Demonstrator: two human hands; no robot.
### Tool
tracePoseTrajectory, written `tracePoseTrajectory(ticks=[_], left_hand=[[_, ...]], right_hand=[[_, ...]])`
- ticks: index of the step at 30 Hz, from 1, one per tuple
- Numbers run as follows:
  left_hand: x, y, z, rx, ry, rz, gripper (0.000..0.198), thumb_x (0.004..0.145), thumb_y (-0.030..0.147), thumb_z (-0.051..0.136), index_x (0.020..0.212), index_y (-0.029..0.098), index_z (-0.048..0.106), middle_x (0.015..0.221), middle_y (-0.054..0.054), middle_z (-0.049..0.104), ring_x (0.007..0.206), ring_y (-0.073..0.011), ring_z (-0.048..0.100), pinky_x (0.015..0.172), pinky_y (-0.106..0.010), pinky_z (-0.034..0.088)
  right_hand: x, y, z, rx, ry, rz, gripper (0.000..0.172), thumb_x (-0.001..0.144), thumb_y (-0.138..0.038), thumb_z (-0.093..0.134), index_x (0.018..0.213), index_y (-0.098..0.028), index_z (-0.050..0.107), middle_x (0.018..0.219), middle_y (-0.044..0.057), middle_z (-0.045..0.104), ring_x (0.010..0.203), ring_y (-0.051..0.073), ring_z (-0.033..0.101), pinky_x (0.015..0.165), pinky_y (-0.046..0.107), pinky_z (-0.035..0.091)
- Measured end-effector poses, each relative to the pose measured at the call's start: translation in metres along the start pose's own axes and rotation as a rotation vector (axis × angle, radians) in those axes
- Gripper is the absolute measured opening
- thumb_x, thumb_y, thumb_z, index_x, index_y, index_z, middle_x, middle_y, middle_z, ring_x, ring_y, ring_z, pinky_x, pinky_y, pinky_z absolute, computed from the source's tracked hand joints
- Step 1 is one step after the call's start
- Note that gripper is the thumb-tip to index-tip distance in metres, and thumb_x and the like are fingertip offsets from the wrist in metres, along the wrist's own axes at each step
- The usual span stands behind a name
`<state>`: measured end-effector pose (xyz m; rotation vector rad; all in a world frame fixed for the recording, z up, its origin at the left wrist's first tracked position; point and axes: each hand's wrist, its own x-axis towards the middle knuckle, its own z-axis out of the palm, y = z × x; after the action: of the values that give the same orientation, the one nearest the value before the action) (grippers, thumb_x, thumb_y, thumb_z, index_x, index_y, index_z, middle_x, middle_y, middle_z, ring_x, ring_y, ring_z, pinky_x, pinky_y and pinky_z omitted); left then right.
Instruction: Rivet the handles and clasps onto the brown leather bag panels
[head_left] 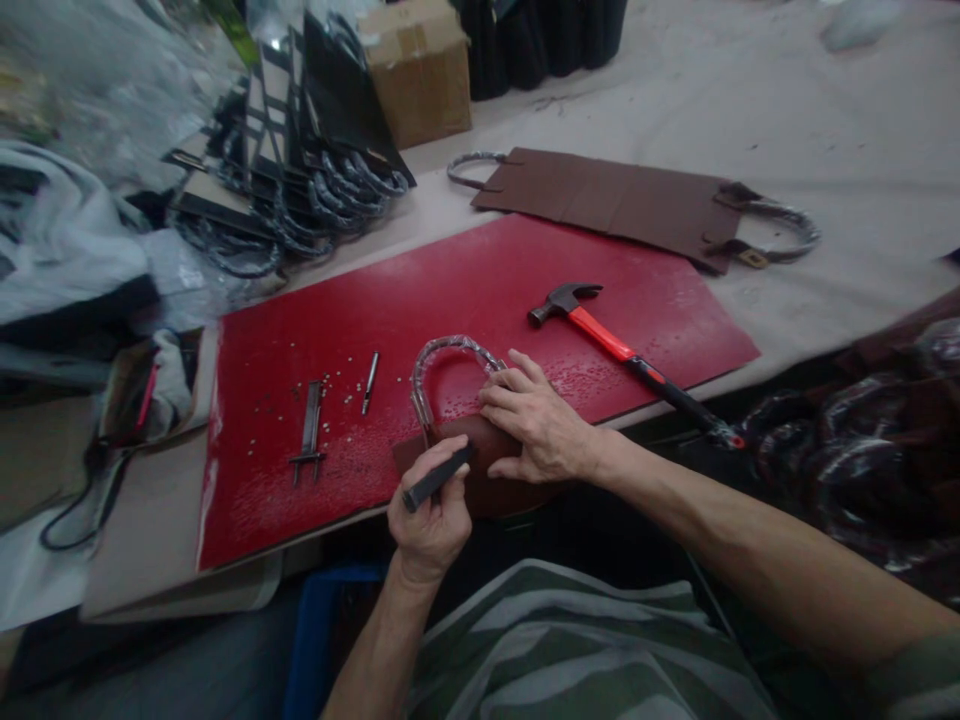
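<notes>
One arched, plastic-wrapped handle (452, 341); brown panel (489, 440); straight black tool (436, 480).

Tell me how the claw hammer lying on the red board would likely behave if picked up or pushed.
The claw hammer is probably head-heavy, given its thick, metallic-looking head. It seems unlikely to roll far, since the claw juts sideways. Its handle reaches past the edge of the red board, so a knock there might swing it round.
</notes>
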<state>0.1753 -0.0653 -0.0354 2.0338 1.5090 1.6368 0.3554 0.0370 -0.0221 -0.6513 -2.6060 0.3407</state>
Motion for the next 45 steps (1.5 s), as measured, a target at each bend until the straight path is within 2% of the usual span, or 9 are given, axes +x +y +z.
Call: tracePoseTrajectory(ticks=[7,14,18,23,27,31,37,39,45], left_hand=[[-0.002,0.000,0.000,-0.001,-0.024,0.005,0.022,0.090,0.006,0.060,0.111,0.013,0.059,0.104,-0.009,0.072,0.095,-0.0190,0.072,0.086,-0.035,0.061],[0.003,0.001,-0.008,-0.070,0.092,-0.094,0.026,0.091,0.009,0.061,0.115,0.016,0.054,0.104,-0.007,0.070,0.093,-0.0204,0.072,0.084,-0.041,0.062],[0.007,-0.010,-0.009,-0.022,0.002,-0.082,0.024,0.091,0.012,0.061,0.114,0.017,0.056,0.107,-0.008,0.070,0.097,-0.0204,0.070,0.089,-0.043,0.060],[0.016,-0.020,-0.005,0.112,-0.128,-0.116,0.016,0.094,0.020,0.055,0.109,0.018,0.062,0.103,-0.008,0.069,0.103,-0.0209,0.067,0.107,-0.048,0.047],[0.026,-0.020,-0.004,0.257,-0.205,-0.126,0.018,0.096,0.025,0.050,0.103,0.015,0.064,0.099,-0.011,0.068,0.096,-0.0217,0.067,0.089,-0.037,0.055],[0.030,-0.018,-0.001,0.297,-0.219,-0.127,0.018,0.095,0.028,0.049,0.104,0.015,0.059,0.095,-0.012,0.069,0.090,-0.0234,0.070,0.082,-0.036,0.057],[0.028,-0.009,0.005,0.168,-0.220,-0.236,0.018,0.094,0.027,0.053,0.108,0.017,0.053,0.093,-0.009,0.070,0.081,-0.0194,0.072,0.072,-0.029,0.058],[0.029,-0.008,0.004,0.052,-0.175,-0.336,0.017,0.094,0.029,0.053,0.106,0.017,0.051,0.095,-0.008,0.069,0.073,-0.0168,0.071,0.069,-0.028,0.059],[0.037,-0.016,-0.016,-0.235,0.174,-0.584,0.024,0.086,0.031,0.064,0.100,0.018,0.049,0.081,-0.001,0.068,0.062,-0.0134,0.067,0.062,-0.027,0.059]], right_hand=[[0.000,0.000,0.000,0.003,0.005,0.006,0.053,0.071,-0.056,0.076,0.099,-0.011,0.070,0.107,0.011,0.067,0.111,0.031,0.049,0.117,0.058,0.016],[-0.001,0.001,0.000,0.014,0.007,0.006,0.053,0.070,-0.056,0.077,0.097,-0.011,0.069,0.106,0.011,0.066,0.112,0.031,0.048,0.117,0.057,0.016],[-0.002,-0.001,-0.002,0.028,0.001,0.024,0.057,0.070,-0.057,0.076,0.101,-0.010,0.067,0.109,0.013,0.063,0.114,0.032,0.047,0.117,0.059,0.014],[0.000,-0.006,-0.009,-0.016,-0.086,-0.010,0.073,0.065,-0.058,0.079,0.115,-0.007,0.062,0.117,0.015,0.059,0.117,0.033,0.045,0.118,0.060,0.011],[0.001,-0.006,-0.009,-0.047,-0.105,-0.013,0.073,0.064,-0.055,0.081,0.115,-0.008,0.062,0.117,0.014,0.059,0.116,0.032,0.045,0.119,0.058,0.011],[0.002,-0.006,-0.008,-0.040,-0.096,-0.001,0.066,0.064,-0.051,0.081,0.111,-0.008,0.064,0.114,0.014,0.059,0.114,0.031,0.046,0.118,0.059,0.012],[0.001,-0.008,-0.009,-0.054,-0.095,0.008,0.065,0.063,-0.051,0.081,0.110,-0.009,0.064,0.112,0.013,0.061,0.109,0.031,0.047,0.117,0.060,0.014],[0.001,-0.007,-0.008,-0.063,-0.089,0.011,0.065,0.063,-0.052,0.080,0.110,-0.009,0.064,0.112,0.013,0.061,0.108,0.031,0.047,0.117,0.060,0.015],[0.002,-0.006,-0.009,-0.050,-0.089,0.015,0.068,0.060,-0.054,0.082,0.108,-0.009,0.064,0.112,0.012,0.062,0.108,0.031,0.047,0.118,0.059,0.013]])
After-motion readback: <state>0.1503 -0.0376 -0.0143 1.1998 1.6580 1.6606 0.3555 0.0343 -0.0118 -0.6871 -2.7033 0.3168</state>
